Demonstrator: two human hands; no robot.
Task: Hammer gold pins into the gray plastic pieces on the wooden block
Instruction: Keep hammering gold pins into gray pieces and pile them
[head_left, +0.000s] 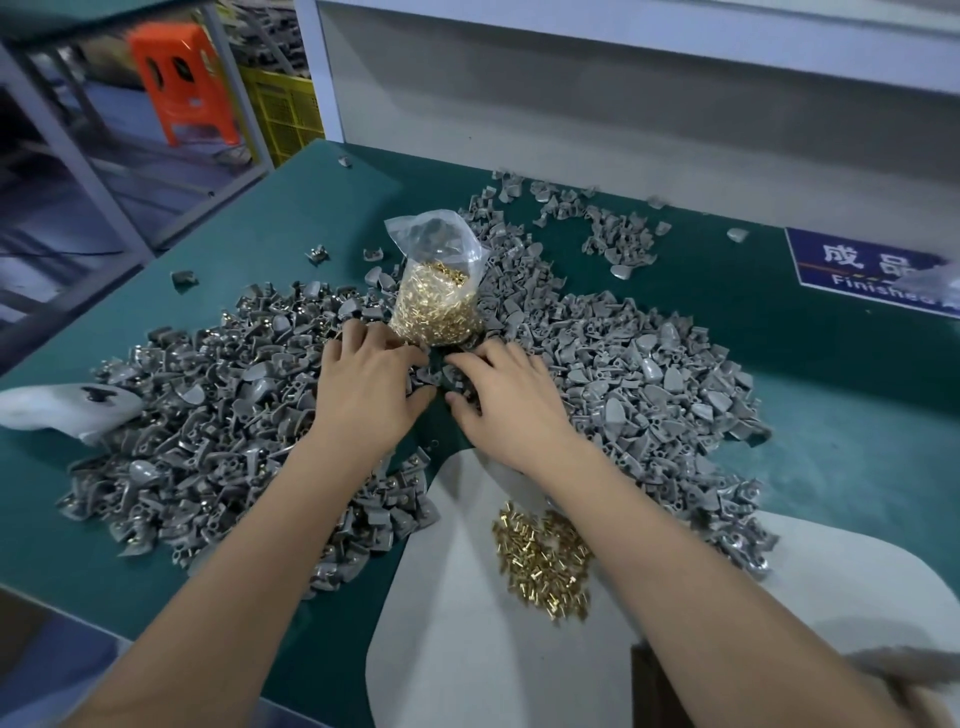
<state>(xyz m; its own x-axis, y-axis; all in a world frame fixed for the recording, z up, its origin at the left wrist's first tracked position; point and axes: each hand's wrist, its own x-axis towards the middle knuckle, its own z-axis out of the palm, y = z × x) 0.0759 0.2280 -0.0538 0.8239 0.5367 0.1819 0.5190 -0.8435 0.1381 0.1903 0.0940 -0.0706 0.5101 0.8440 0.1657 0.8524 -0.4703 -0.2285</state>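
Blue sign (878, 273): "成品", "Finished" partly legible; hands (441, 395) in gray pieces (649, 374).

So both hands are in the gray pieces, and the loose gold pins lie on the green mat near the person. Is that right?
Not quite. The head view shows the loose gold pins lying on a white sheet, not the green mat. Both the left hand and the right hand are indeed in the gray pieces.

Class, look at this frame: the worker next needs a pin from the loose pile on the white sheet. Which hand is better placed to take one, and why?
Probably the right hand. The loose gold pins lie on the white sheet directly beside the right forearm, while the left hand rests among gray pieces further left and would have to cross over.
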